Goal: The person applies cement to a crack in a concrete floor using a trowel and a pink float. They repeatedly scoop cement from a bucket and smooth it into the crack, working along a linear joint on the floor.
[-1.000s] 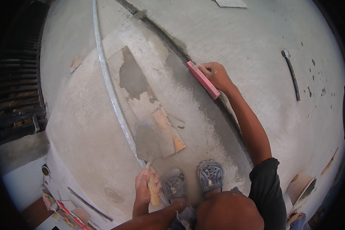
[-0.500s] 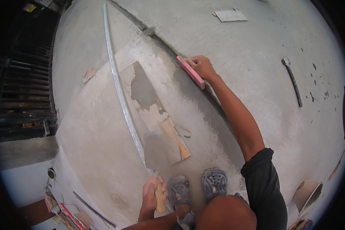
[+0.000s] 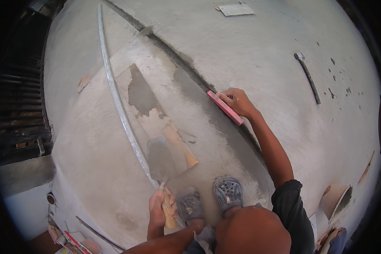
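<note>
okay, nearest my camera i've got dark clogs (image 3: 228,191) on the floor (image 3: 93,169), and beside them the left hand (image 3: 156,207) is wrapped round the handle of a trowel (image 3: 160,157), its blade overlapping a smeared board (image 3: 142,91) in my view. left of that runs a long metal bar (image 3: 117,95). farther out, the right hand (image 3: 238,103) is gripping a pink block (image 3: 225,109) along a dark groove (image 3: 173,55); whether it touches down, i can't tell. beyond, a pale sheet (image 3: 236,9) lies flat.
</note>
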A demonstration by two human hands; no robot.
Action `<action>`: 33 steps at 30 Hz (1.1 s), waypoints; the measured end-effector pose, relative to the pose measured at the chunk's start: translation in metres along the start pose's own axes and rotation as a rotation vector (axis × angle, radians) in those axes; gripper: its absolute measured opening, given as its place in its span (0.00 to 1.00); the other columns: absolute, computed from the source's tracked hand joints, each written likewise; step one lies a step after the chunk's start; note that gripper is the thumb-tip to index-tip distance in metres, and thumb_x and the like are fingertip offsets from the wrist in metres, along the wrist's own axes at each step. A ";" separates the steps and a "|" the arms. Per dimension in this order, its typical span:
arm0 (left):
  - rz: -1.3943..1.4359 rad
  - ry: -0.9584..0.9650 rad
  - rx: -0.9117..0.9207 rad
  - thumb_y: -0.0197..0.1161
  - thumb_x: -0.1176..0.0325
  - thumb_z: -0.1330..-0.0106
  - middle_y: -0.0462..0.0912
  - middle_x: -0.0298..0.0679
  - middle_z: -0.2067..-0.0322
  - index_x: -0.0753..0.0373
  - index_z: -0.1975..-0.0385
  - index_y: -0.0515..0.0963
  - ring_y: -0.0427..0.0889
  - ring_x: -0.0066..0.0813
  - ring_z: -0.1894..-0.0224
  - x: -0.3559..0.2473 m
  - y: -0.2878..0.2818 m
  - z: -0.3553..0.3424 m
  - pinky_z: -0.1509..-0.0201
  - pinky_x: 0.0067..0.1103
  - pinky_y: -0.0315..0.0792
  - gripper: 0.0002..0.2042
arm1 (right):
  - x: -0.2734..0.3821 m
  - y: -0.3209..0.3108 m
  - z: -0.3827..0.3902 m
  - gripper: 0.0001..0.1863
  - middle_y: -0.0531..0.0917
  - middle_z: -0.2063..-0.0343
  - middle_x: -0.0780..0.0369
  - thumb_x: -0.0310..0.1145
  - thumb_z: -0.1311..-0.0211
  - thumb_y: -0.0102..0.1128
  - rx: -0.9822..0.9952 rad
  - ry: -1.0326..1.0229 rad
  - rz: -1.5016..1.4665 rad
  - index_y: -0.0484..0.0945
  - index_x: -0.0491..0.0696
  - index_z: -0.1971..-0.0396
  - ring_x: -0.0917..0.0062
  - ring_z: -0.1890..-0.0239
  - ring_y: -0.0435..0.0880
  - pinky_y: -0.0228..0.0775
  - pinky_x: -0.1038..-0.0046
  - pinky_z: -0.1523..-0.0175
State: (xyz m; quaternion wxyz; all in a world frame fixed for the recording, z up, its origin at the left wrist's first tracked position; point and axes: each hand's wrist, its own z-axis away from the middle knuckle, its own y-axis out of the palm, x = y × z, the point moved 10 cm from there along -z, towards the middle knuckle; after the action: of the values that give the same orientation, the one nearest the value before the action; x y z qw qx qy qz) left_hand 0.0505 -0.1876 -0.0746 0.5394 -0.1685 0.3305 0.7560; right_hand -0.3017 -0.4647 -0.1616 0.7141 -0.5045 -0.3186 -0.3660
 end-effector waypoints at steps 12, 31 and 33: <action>-0.015 0.009 0.024 0.49 0.49 0.17 0.72 0.38 0.73 0.64 0.55 0.69 0.71 0.24 0.84 0.002 0.004 0.001 0.83 0.23 0.70 0.20 | -0.069 -0.043 0.152 0.16 0.89 0.64 0.58 0.40 0.25 0.66 0.027 0.139 -0.055 0.90 0.41 0.57 0.75 0.61 0.84 0.76 0.69 0.54; 0.008 -0.027 0.046 0.49 0.52 0.17 0.71 0.38 0.72 0.63 0.53 0.69 0.69 0.23 0.86 0.012 0.012 0.001 0.86 0.21 0.68 0.17 | -0.084 -0.060 0.206 0.18 0.92 0.63 0.57 0.40 0.23 0.62 0.012 0.285 -0.167 0.88 0.38 0.54 0.74 0.62 0.87 0.79 0.70 0.54; 0.002 -0.029 0.037 0.49 0.52 0.16 0.71 0.38 0.72 0.63 0.53 0.69 0.70 0.23 0.85 0.014 0.005 0.003 0.84 0.21 0.69 0.17 | -0.078 -0.056 0.215 0.18 0.91 0.63 0.59 0.39 0.22 0.61 -0.021 0.309 -0.553 0.87 0.38 0.52 0.74 0.62 0.88 0.80 0.70 0.53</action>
State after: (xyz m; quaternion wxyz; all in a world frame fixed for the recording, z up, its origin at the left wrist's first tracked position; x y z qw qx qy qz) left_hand 0.0413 -0.1762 -0.0793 0.5463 -0.1475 0.3367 0.7526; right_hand -0.4085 -0.2567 -0.1373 0.6223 -0.3446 -0.3275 -0.6219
